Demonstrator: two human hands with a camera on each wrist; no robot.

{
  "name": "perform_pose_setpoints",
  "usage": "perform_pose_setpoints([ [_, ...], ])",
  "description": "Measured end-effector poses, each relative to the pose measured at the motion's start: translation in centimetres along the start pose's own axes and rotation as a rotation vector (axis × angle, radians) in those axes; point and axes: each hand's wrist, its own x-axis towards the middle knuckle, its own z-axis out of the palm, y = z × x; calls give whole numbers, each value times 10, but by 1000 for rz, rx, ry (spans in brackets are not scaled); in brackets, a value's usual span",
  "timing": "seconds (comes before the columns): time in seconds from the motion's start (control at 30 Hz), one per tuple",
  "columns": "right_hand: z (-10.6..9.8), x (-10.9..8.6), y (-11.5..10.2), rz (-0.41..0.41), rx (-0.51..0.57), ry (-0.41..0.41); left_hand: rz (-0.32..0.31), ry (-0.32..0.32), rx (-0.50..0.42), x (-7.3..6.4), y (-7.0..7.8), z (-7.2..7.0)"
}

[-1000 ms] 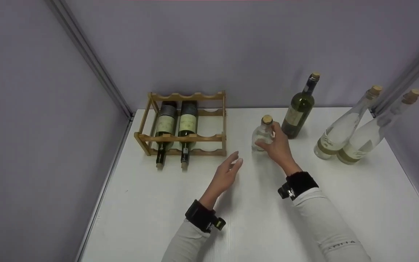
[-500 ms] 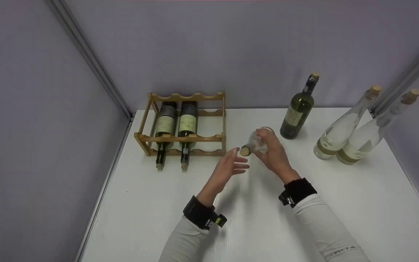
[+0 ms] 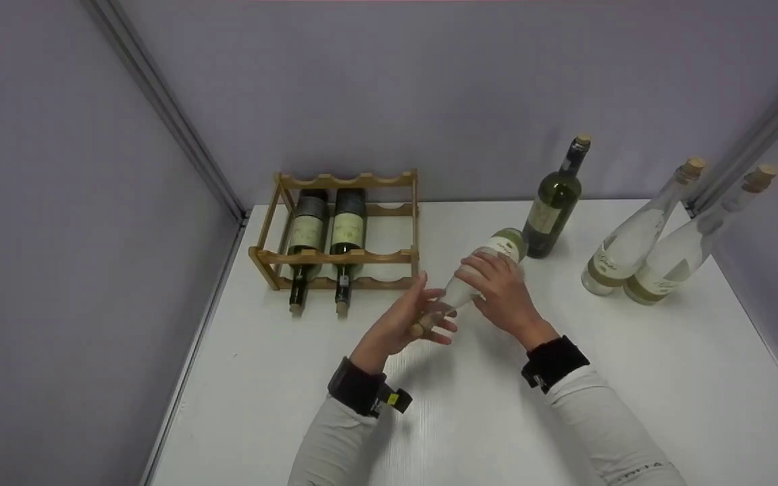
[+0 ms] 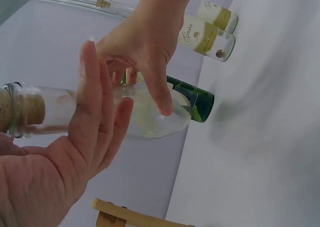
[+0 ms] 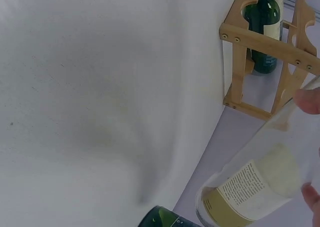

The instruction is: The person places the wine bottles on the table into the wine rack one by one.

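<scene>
In the head view a clear glass bottle with a cork stopper is tilted, its neck toward the lower left and its labelled base toward the upper right. My right hand grips it round the body, thumb and fingers on opposite sides in the left wrist view. My left hand is at the neck with its fingers extended alongside the glass, not curled round it. Whether the palm touches the neck I cannot tell. The right wrist view shows the bottle's back label and only some right fingertips.
A wooden rack at the back left holds two dark wine bottles lying with necks forward. A green bottle stands upright just beyond the held bottle's base. Two clear corked bottles stand on the white table's right side.
The clear bottle has gone from upright to tilted over, neck swung down to the left, in my right hand. My left hand has shifted slightly left and its fingers now lie at the neck.
</scene>
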Motion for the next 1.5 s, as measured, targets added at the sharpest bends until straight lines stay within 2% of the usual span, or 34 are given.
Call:
perform_pose_setpoints([
  [0.17, 6, -3, -3, -32, -29, -4, -91, 76, 91, 1, -4, 1],
  [0.3, 12, -7, -5, -52, -44, 7, -114, 113, 137, 2, -12, 3],
  [0.5, 16, -13, -8, -50, -91, 30, -59, 141, 238, -1, -22, 6],
  [0.63, 15, -16, -11, -29, -77, 34, -13, 168, 314, -4, -28, 9],
  [0.8, 12, -20, -17, 61, 49, 20, 33, 257, 512, -10, -33, 10],
  [0.9, 9, -22, -22, 135, 142, 13, 62, 288, 584, -14, -36, 8],
  [1.13, 1, -25, -29, 211, 279, 40, 160, 299, 674, -21, -42, 2],
  [1.3, -2, -28, -29, 291, 348, 53, 161, 317, 699, -26, -43, -3],
  [1.5, -4, -35, -28, 384, 388, -1, 157, 304, 681, -33, -46, -9],
])
